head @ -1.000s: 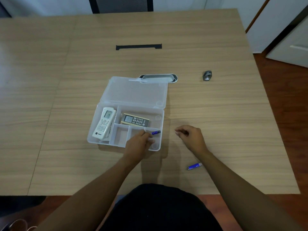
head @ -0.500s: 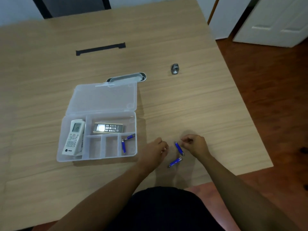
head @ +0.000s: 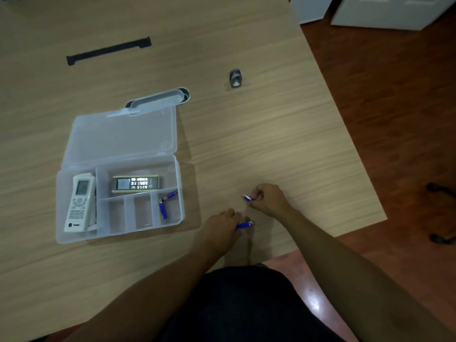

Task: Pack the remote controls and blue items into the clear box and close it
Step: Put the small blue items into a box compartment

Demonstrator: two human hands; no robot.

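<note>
The clear box lies open on the table, lid folded back. A white remote fills its left compartment, a dark gold-edged remote its upper one. Two blue items rest in the lower right compartment. To the right of the box, my left hand pinches a blue item at the table surface. My right hand holds another small blue item just above it.
A grey metal oval cable grommet sits behind the lid. A small grey cylinder stands further right. A black strip lies far back. The table's right edge and front edge are close to my hands.
My left hand left the box, where a second blue item now lies, and came right. Both hands took hold of the two blue items on the table. The view shifted right.
</note>
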